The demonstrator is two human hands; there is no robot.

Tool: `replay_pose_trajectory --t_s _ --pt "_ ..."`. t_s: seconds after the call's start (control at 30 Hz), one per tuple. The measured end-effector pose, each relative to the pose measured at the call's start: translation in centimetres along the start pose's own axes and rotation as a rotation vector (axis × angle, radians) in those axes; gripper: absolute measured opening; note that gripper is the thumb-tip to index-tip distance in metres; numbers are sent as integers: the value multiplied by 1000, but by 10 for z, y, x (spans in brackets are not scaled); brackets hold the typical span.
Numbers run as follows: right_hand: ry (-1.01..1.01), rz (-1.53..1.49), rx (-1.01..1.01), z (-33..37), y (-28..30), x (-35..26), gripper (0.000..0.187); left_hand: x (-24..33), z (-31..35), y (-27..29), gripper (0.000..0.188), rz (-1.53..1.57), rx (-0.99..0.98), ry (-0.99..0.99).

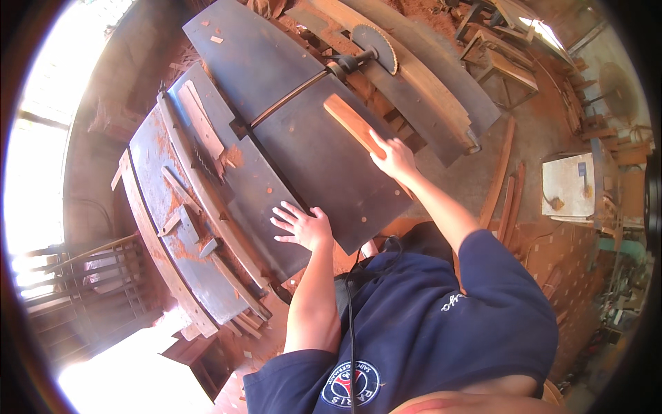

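Note:
A straight orange-brown wooden board (350, 123) lies on the dark metal machine table (314, 155), pointing away from me and to the left. My right hand (395, 160) is closed round its near part, and the palm hides the board's end there. To the left, my left hand (303, 226) is open with its fingers spread, over the near part of the table by a long seam. Whether its palm presses on the metal I cannot tell. Across the table, beyond the board, runs a narrow slot (286, 99).
A toothed circular saw blade (376, 48) stands beyond the board, its teeth exposed. On the left, a sawdust-covered side table (148, 148) carries a hammer-like tool (209, 247) and wood offcuts. A thin wood piece (201, 121) lies nearer. Long wood strips (500, 176) lie on the floor at right.

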State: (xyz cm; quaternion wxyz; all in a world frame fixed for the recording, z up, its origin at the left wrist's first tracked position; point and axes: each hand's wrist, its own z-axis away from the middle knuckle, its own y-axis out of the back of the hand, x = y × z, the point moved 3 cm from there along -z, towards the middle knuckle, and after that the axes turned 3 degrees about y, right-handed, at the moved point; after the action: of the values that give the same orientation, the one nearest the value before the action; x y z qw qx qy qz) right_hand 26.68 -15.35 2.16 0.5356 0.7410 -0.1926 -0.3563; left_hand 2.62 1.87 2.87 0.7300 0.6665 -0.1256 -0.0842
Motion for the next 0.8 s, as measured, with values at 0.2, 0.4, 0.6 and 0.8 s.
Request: replay_pose_trajectory --t_s 0.2,0.4,0.6,0.8 --pt "-21 -32 26 -53 -9 0 72 -1 1 4 82 10 8 -2" --pt "-35 -46 65 23 0 -24 72 -8 -2 2 83 -18 -10 16" --pt "-34 5 60 57 7 -30 75 -3 1 -1 84 -10 -1 8" --pt "-60 24 50 -15 -13 -22 73 -5 0 1 82 -13 -45 10"
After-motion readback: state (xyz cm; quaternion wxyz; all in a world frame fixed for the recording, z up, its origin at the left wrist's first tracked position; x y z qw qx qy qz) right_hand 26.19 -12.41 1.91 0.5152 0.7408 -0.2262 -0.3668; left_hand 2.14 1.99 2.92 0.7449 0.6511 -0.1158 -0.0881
